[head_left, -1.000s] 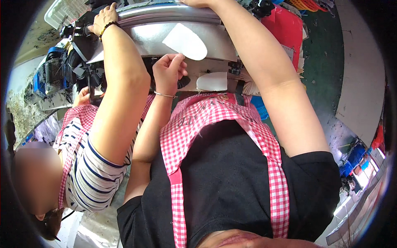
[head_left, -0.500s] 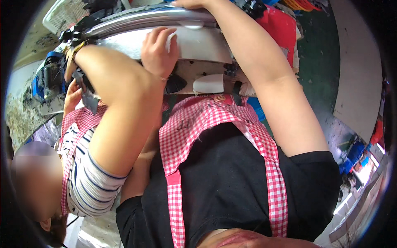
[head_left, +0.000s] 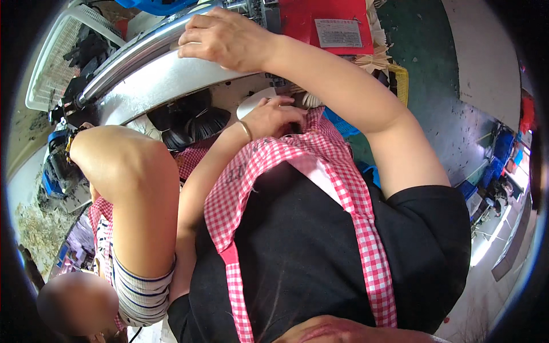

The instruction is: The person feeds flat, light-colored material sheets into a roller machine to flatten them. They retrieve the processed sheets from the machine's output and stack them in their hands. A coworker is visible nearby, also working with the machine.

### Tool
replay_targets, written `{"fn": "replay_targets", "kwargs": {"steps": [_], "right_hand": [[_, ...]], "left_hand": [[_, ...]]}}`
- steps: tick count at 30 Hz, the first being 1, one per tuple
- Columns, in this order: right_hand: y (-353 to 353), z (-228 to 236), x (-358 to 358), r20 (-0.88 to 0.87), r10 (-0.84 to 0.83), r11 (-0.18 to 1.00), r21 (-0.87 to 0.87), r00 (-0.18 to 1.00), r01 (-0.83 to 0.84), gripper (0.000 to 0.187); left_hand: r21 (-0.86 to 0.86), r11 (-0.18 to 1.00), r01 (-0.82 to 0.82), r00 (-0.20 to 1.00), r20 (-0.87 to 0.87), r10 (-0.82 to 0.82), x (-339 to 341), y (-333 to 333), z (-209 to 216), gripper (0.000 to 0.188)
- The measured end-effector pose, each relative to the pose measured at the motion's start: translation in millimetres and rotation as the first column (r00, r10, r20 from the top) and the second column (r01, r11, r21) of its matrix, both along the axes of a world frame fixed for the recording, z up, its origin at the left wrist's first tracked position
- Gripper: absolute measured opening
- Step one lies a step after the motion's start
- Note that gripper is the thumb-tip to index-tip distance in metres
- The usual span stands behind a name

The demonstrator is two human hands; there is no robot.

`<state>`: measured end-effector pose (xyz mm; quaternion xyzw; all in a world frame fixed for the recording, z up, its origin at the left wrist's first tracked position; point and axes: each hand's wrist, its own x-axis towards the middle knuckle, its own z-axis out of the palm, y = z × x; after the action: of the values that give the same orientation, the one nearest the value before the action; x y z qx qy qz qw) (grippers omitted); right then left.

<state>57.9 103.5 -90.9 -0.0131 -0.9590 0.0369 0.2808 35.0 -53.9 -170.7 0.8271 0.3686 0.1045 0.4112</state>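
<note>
I am looking down through the head camera at a person in a black shirt and a pink checked apron (head_left: 297,171), who is standing close to a machine.

The right hand (head_left: 226,37) is reaching up to the top of the picture and resting on the machine's curved, shiny metal housing (head_left: 148,80). Its fingers (head_left: 197,26) are lying pressed together over the upper edge, and the thumb is sitting against the front face. The hand is not closing around anything.

The left hand (head_left: 271,117), which is wearing a thin bracelet, is hovering just below the housing at the top of the apron. Its fingers are curling inward, but I cannot tell whether they are pinching anything. A flat white oval piece (head_left: 251,102) is lying just behind this hand, touching it or nearly so.

A co-worker's bare arm (head_left: 131,188), coming from a striped sleeve, is bending up on the left toward the machine's left end. Dark pieces (head_left: 194,120) are sitting under the housing. A white wire basket (head_left: 46,68) is standing at the upper left, and a red panel (head_left: 309,14) at the top.
</note>
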Motion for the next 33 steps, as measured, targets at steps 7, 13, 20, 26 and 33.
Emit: {"fn": "replay_targets", "kwargs": {"steps": [7, 13, 20, 26, 33], "right_hand": [[-58, 60, 105, 0.255, 0.001, 0.711, -0.68, 0.967, 0.178, 0.019], [-90, 57, 108, 0.309, 0.092, 0.509, -0.832, 0.947, 0.222, 0.017], [-88, 26, 97, 0.508, 0.342, 0.554, -0.789, 0.79, 0.267, 0.027], [-66, 8, 117, 0.663, 0.557, 0.593, -0.739, 0.5, 0.32, 0.03], [-70, 31, 99, 0.59, 0.551, 0.421, -0.807, 0.59, 0.414, 0.026]], "left_hand": [[-0.216, 0.79, -0.574, 0.806, 0.023, 0.592, -64, -73, 101, 0.021], [-0.375, 0.779, -0.502, 0.846, -0.025, 0.533, -78, -101, 133, 0.028], [-0.179, 0.873, -0.453, 0.879, 0.073, 0.471, -67, -89, 94, 0.028], [-0.209, 0.877, -0.434, 0.889, 0.057, 0.453, -52, -78, 84, 0.029], [-0.232, 0.929, -0.289, 0.941, 0.11, 0.32, -55, -60, 100, 0.023]]}}
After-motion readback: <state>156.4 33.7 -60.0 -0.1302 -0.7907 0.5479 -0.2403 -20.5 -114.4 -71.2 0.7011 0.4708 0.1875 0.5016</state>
